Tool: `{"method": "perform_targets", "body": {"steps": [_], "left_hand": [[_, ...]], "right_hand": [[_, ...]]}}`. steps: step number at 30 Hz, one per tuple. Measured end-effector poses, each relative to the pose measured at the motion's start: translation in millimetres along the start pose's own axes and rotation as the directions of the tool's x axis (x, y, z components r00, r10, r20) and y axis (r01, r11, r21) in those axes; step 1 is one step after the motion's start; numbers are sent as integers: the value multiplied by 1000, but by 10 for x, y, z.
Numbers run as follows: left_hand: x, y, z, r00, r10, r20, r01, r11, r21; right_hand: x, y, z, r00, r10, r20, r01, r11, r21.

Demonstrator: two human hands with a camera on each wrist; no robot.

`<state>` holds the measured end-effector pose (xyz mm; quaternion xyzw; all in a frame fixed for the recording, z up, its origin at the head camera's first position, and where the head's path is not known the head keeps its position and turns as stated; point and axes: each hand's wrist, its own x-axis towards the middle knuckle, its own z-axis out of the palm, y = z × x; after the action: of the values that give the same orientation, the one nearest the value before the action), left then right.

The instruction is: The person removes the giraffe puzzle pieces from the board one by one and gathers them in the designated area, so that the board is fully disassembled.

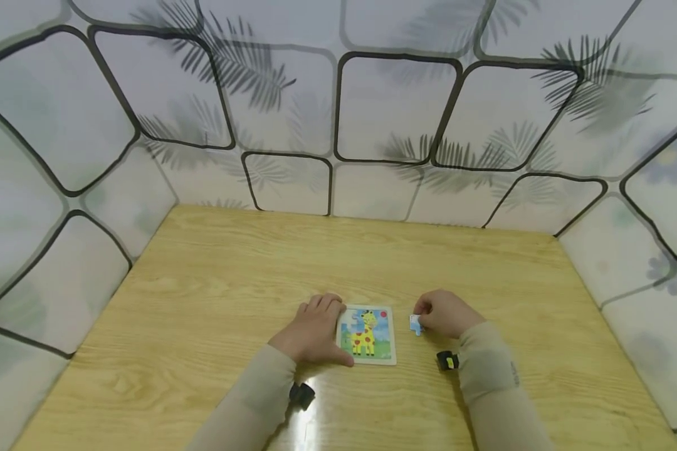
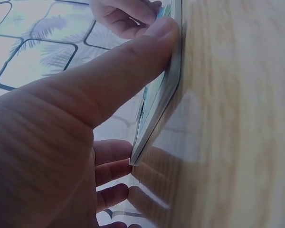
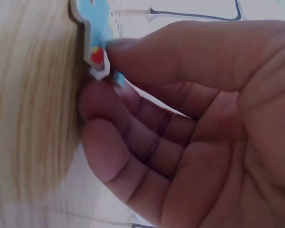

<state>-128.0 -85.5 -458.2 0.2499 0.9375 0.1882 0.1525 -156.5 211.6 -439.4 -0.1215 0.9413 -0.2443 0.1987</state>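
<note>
In the head view, a small giraffe jigsaw puzzle [image 1: 385,347] with a pale frame lies flat on the table. A whitish patch shows in its upper left part. My left hand [image 1: 314,332] holds the puzzle at its left side, fingers at the far corner and thumb at the near one. The left wrist view shows that thumb [image 2: 133,61] on the frame's edge [image 2: 156,109]. To the right of the puzzle, my right hand [image 1: 446,313] pinches a light blue puzzle piece [image 1: 415,324]. Up close in the right wrist view, this piece [image 3: 97,28] bears a small red and yellow mark.
The wood-grain table [image 1: 259,263] reaches back to a pale patterned curtain [image 1: 293,181], which also closes in both sides. A dark wrist camera [image 1: 302,396] sits under the left sleeve, and another dark camera [image 1: 447,361] beside the right one.
</note>
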Motion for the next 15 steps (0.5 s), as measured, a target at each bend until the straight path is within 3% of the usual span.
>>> {"method": "perform_targets", "body": {"steps": [8,15], "left_hand": [[-22,-15,-1,1000,2,-10,-2,1000,-6],[-16,-24,5,1000,1,-6,-1,1000,-1]], "right_hand": [[2,-82,25,1000,14,-5,-15,998,-60],[1,-125,40,999,45,9,-45,998,-53]]}}
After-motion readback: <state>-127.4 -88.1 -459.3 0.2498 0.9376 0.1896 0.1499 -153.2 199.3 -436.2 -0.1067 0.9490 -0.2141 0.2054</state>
